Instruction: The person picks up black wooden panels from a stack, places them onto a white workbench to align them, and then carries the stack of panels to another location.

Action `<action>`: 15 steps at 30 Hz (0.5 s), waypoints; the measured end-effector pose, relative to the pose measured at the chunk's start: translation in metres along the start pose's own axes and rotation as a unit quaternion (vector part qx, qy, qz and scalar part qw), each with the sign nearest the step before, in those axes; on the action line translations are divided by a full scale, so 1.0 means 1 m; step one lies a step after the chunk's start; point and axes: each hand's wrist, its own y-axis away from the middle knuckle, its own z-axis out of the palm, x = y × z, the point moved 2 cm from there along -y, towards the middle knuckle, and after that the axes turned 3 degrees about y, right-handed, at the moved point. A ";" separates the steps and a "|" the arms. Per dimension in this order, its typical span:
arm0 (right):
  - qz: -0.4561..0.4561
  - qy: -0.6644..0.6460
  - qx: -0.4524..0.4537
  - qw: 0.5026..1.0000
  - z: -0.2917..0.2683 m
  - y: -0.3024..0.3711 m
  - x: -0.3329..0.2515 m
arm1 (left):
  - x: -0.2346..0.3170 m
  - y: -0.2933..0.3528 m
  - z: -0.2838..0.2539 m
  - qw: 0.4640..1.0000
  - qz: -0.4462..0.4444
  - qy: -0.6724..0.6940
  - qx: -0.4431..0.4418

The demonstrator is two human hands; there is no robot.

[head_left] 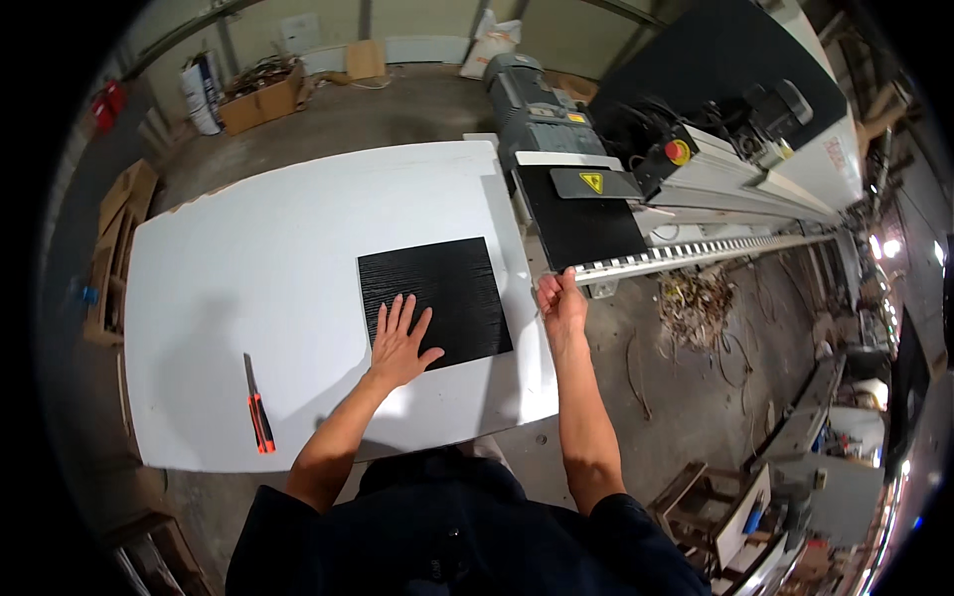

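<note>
My left hand (399,348) lies flat with spread fingers on a square black panel (447,293) with a ridged, wood-grain-like surface. This panel rests on a white tabletop (219,268). To the right, another black panel (586,223) sits on the infeed end of a machine, its far part under a grey guard plate (596,184) with a yellow warning triangle. The fingers of my right hand (563,303) are curled closed at this panel's near edge, the thumb on top. A red-and-black utility knife (259,412) lies on the table's left, blade pointing away.
A grey motor (542,104) and a red stop button (677,151) belong to the machine. Its conveyor rail (715,248) runs off to the right. Offcuts (696,308) are heaped on the floor beneath. A cardboard box (263,99) of scraps stands by the far wall.
</note>
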 end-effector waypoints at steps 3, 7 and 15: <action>0.049 -0.027 0.007 0.998 0.001 -0.018 0.009 | 0.008 0.006 0.000 0.996 -0.064 0.051 0.026; 0.082 -0.062 -0.028 0.994 0.008 -0.013 0.018 | 0.048 -0.021 0.001 0.956 -0.149 0.224 0.118; 0.022 0.112 -0.136 0.984 0.002 0.050 0.038 | 0.110 -0.112 0.021 0.633 -0.296 0.715 0.023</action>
